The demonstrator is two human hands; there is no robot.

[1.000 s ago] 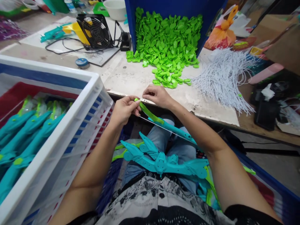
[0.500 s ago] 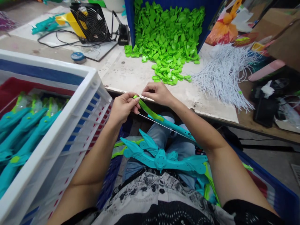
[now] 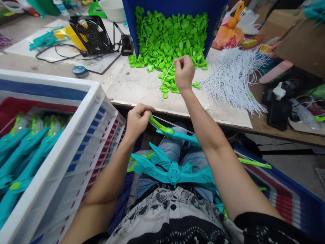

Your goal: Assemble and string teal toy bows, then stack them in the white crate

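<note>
My left hand [image 3: 138, 121] is closed around the tip of a toy bow's green limb [image 3: 162, 126], just past the table's front edge. The limb joins a teal arm [image 3: 186, 136] that runs right, partly behind my right forearm. A thin white string stretches along this bow from near my left hand. Higher up, over the table, my right hand [image 3: 185, 73] pinches a white cord [image 3: 166, 75] that slants down to the left; whether it reaches my left hand, I cannot tell. A second teal toy bow [image 3: 174, 173] lies across my lap.
A blue bin [image 3: 130, 32] spills small green plastic parts [image 3: 175, 37] onto the table. Right of them lies a bundle of white cords [image 3: 231, 81]. At left stands a white crate [image 3: 93, 89] holding teal bows [image 3: 33, 149]. A black fan [image 3: 92, 34] sits behind.
My right hand has moved up and away from my left hand, over the green parts, with a white cord in its fingers. My left hand stays at the limb tip.
</note>
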